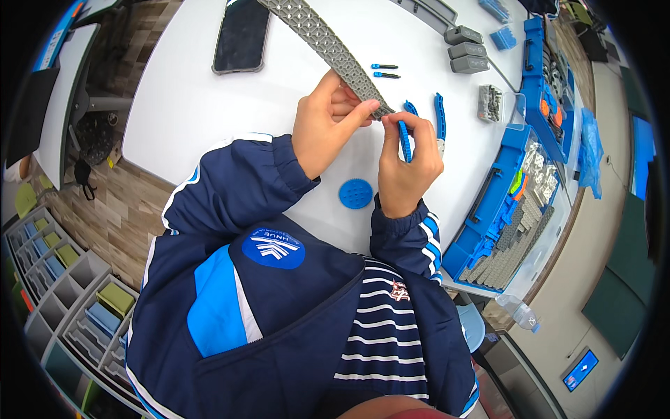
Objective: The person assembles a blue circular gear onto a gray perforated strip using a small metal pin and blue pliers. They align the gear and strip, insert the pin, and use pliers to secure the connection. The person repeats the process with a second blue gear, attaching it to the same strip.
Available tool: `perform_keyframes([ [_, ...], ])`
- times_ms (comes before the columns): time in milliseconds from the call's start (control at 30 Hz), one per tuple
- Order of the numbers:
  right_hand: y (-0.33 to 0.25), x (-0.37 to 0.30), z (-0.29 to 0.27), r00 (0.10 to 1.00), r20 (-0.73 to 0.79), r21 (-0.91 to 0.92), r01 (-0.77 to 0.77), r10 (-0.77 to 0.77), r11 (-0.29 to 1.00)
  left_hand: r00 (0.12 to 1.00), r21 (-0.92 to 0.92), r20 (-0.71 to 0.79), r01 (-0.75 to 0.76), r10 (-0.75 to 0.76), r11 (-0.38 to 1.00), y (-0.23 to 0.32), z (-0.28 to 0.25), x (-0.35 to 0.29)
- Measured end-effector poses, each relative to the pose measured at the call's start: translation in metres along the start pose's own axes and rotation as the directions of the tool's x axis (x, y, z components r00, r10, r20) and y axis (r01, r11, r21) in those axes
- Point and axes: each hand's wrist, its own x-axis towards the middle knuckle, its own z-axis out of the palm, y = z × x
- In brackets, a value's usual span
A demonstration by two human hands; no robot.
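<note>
My left hand (322, 129) is closed round the near end of a long grey perforated building plate (314, 42), which slants up and away to the left. In my right hand (412, 167) a slim blue toothed strip (404, 143) is pinched between thumb and fingers. Its upper end is close to the plate's tip; whether they are joined is hidden by my fingertips. Just beyond my right hand lies a curved blue piece (440, 117). A round blue perforated disc (356, 193) rests on the table between my forearms. Two small blue-and-black pins (386, 70) lie farther off.
A black phone (241, 38) lies on the white table (174, 98) at far left. To the right are grey blocks (467, 57), a clear box of small grey parts (490, 103), and a blue case (488, 202) full of building parts. A bottle (518, 312) is beyond the table edge.
</note>
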Motion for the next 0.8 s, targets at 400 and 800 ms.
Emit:
perform_keyframes([
  [400,-0.001,-0.002,0.005,0.999,0.040,-0.029,-0.026,0.027,0.999,0.999,0.185,0.001,-0.043,0.043,0.982,-0.006,0.004,-0.008],
  [800,0.004,0.012,-0.019,0.990,0.020,0.171,-0.138,0.137,0.975,0.987,-0.146,0.059,0.157,-0.150,0.977,-0.003,-0.004,0.008],
])
